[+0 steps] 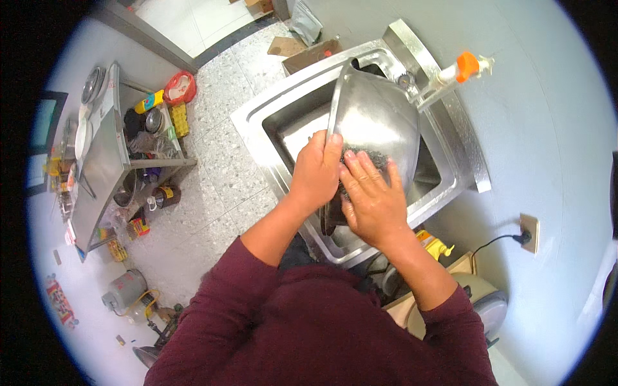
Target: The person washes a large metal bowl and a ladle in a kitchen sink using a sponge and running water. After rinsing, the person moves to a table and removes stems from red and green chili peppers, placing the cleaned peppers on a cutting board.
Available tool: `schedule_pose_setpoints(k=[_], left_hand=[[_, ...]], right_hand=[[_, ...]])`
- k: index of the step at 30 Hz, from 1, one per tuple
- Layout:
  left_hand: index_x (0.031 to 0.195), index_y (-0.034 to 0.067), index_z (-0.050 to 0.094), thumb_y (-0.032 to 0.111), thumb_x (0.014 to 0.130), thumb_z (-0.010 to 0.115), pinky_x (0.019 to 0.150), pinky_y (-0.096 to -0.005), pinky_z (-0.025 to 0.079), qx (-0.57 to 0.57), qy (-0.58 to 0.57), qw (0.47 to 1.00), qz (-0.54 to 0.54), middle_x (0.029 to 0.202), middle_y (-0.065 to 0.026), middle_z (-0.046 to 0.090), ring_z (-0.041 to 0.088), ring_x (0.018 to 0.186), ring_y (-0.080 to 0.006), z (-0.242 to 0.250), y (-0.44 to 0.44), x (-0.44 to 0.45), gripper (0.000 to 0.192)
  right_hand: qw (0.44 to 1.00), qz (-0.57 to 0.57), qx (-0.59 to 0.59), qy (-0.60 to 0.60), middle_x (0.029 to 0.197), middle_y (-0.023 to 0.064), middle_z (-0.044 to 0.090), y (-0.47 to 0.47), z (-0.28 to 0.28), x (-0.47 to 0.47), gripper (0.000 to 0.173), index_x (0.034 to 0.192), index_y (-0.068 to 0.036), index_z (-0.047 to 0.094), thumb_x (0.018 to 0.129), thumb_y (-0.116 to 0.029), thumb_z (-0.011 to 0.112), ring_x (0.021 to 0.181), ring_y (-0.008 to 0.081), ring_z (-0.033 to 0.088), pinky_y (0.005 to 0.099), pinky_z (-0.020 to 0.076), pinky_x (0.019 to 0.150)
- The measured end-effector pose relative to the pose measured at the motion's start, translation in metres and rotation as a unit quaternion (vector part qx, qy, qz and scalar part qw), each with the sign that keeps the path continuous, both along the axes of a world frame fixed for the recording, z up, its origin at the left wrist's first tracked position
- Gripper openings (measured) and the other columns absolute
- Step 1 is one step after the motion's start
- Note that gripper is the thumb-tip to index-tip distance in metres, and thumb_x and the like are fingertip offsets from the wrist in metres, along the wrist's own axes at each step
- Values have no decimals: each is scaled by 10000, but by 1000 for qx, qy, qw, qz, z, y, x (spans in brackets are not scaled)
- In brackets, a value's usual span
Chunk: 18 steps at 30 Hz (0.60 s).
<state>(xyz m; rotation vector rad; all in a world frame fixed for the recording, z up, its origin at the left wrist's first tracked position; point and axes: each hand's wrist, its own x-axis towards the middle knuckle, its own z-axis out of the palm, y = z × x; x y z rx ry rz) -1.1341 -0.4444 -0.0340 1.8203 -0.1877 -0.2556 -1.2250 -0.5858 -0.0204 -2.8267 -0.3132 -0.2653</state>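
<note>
A large metal wok or bowl (376, 111) stands tilted on its side over the stainless steel sink (299, 130), its rounded outer side facing right. Its rim is gripped by my left hand (318, 169). Spread flat against the outer side, my right hand (376, 193) presses a dark scouring pad (369, 157), partly hidden under the fingers. My right hand looks wet. Above the sink's right side is the faucet with an orange handle (467, 67).
A metal shelf (104, 178) with bowls and packages stands at left. A cardboard box (311, 57) lies behind the sink. Below right are a yellow bottle (437, 246), a rice cooker (483, 304) and a plugged-in socket (529, 233). A gas cylinder (125, 289) stands lower left.
</note>
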Motion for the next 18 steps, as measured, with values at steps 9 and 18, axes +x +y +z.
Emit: schedule_pose_setpoints(k=[9,18], left_hand=[[964,-24,579,352,1115,461,760,-464,485,-11,10,1000,0,820,-250,617,605,765,-384,-3,6,15,421],[1033,-32,650,330,1110,474,825,-355,500,2,2,1000,17,874,-103,667,604,856,-188,-11,9,34,410]], right_hand=[[1000,14,-5,10,1552,129,543,20,-18,0,685,1471,-111,582,810,-228,723,1489,291,458,619,248,1227],[988,-120,80,-47,1508,149,580,-7,-7,57,602,1412,-100,622,829,-229,705,1440,310,502,610,327,1168]])
